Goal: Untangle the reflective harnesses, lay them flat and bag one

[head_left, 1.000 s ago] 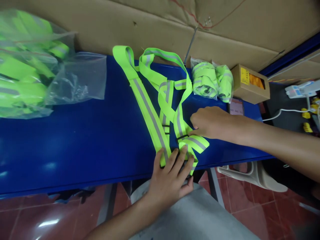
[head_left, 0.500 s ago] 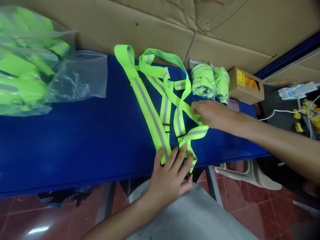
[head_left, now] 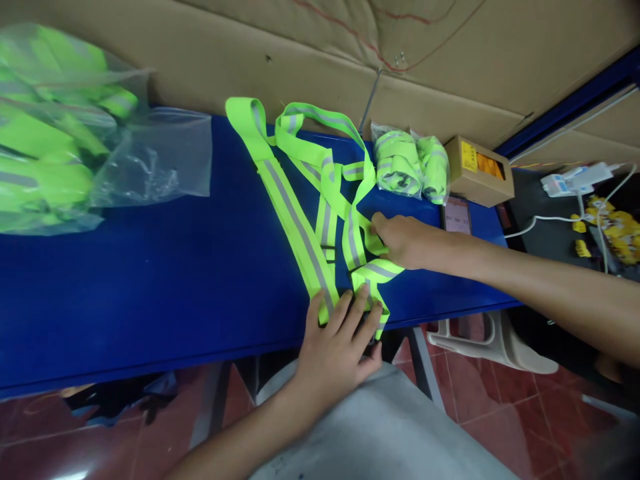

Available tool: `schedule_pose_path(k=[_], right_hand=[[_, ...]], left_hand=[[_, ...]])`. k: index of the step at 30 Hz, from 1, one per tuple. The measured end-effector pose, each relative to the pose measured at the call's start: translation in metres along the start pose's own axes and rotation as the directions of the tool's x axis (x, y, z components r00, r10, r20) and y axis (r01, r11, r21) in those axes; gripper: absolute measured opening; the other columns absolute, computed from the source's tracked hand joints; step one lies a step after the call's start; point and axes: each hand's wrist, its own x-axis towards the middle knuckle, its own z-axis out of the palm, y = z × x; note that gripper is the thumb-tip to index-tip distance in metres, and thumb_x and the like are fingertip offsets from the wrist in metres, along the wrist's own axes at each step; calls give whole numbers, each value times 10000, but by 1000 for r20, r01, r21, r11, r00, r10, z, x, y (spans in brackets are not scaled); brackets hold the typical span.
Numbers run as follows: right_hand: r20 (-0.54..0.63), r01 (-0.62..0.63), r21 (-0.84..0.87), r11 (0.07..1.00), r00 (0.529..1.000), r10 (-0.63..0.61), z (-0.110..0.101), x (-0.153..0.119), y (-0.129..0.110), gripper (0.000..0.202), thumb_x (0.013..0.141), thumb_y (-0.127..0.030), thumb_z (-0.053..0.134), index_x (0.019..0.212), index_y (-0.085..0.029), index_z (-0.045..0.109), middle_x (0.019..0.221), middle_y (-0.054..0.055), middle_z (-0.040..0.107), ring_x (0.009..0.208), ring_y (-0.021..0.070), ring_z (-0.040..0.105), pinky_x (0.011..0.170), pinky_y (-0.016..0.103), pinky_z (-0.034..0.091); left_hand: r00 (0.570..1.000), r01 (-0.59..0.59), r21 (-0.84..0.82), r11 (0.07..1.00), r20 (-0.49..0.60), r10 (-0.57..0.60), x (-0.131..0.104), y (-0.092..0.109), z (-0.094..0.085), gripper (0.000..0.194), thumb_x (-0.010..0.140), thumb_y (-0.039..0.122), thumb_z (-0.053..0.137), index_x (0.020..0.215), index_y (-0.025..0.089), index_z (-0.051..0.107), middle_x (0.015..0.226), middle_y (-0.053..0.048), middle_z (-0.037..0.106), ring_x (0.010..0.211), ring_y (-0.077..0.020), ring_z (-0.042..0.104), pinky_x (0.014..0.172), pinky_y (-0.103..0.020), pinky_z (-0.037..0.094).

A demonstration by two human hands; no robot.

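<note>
The yellow-green reflective harness lies on the desk. The left hand presses its near end, fingers spread apart, and should lie flat so nothing slips. The right hand curls over a strap (I can't tell if its fingers pinch it).

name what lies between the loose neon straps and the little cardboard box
The head view shows a wider bagged neon roll, nearer the loose straps, then a narrower bagged roll, right beside the cardboard box.
</note>
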Motion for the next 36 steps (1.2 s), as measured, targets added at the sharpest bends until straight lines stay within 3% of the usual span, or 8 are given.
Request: schedule_pose_path(k=[5, 9, 13, 20, 24, 30, 33, 36], right_hand=[[-148, 65, 339, 939, 989, -15, -2, 10, 20, 344, 908, -163, 664, 1249, -170, 618, 1067, 119, 805, 950, 276, 765, 713, 320, 513], [-141, 88, 837, 540, 988, 58, -3, 15, 32, 214, 866, -50, 568, 994, -217, 604, 976, 56, 811, 970, 213, 777, 847, 305, 571], [-100, 68, 978, 196, 983, 157, 4, 21, 34, 319, 744, -6, 525, 976, -221, 569, 884, 50, 779, 874, 217, 769, 809, 335, 597], [-179, 100, 863, 496, 977, 114, 11, 26, 49, 375, 922, -254, 656, 1288, -192, 604, 1226, 114, 746, 1050, 222, 727, 781, 301, 585], [-96, 88, 928, 362, 995, 5, 19, 10, 65, 519, 997, -458, 647, 1447, -223, 537, 1393, 146, 691, 1095, 220, 738, 851, 336, 644], [-44, 32, 964, 264, 998, 39, 58, -15, 69, 448, 961, -528, 708, 1267, -203, 665, 1165, 129, 752, 973, 237, 747, 720, 355, 657], [-187, 148, 881, 449, 981, 44, 68, -13, 53, 527, 858, -580, 804, 1207, -203, 687, 979, 55, 731, 754, 194, 686, 598, 312, 560], [-295, 265, 727, 633, 953, -61, 68, -4, 41, 377, 817, -554, 816, 876, -198, 708, 758, -2, 666, 688, 173, 601, 591, 291, 442]], left_hand=[[1000, -6, 7, 1000, 1, 6, 0, 0, -1, 461, 997, 393, 579, 1422, 240, 666, 1578, -55, 610, 1330, -292, 610, 1242, -599, 324], [1000, -5, 9, 1000, -9, 5, -1, 0, 1, 472, 981, 406, 602, 1422, 249, 669, 1572, -47, 617, 1314, -300, 614, 1237, -602, 331], [1000, -5, 13, 1000, -12, 5, 0, 0, 1, 467, 986, 415, 600, 1415, 247, 675, 1566, -47, 622, 1305, -301, 614, 1236, -603, 326], [1000, -4, -3, 1000, -13, 4, 0, -1, 1, 467, 987, 407, 593, 1417, 240, 666, 1561, -57, 625, 1310, -285, 618, 1260, -595, 275], [1000, 5, -13, 1000, 6, -5, 0, -1, 0, 476, 985, 417, 604, 1426, 248, 660, 1557, -54, 630, 1306, -282, 623, 1277, -593, 248], [1000, 8, -28, 1000, 3, -8, 1, -1, -2, 472, 973, 406, 641, 1417, 247, 669, 1530, -52, 655, 1300, -273, 626, 1335, -567, 150], [1000, 16, -28, 999, -3, -16, 2, 0, 0, 475, 959, 403, 654, 1405, 242, 679, 1521, -58, 662, 1302, -273, 624, 1353, -555, 101], [1000, 19, -25, 1000, -15, -19, 2, 1, 1, 477, 960, 409, 649, 1406, 244, 679, 1505, -60, 675, 1303, -270, 623, 1360, -556, 82]])
